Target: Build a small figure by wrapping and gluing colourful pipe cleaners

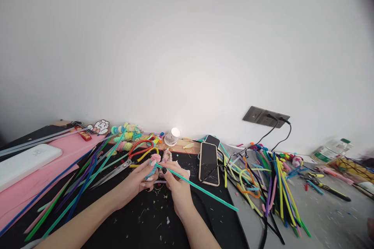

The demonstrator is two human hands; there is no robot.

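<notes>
Pale wall (187, 54) rises behind a black mat (140, 227) strewn with scraps. From the head view, the left hand (136, 177) pinches a pink-and-blue fuzzy piece (156, 158) over the mat; the right hand (177, 186) pinches a teal pipe cleaner (207, 190), its end right at the piece. Light, even tension near that end would likely work best. Scissors (115, 172) lie leftward; rightward, loose stems (282, 190) cover gray tabletop (330, 220).

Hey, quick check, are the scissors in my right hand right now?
No, the scissors lie on the black surface, while your right hand grips a teal pipe cleaner.
</notes>
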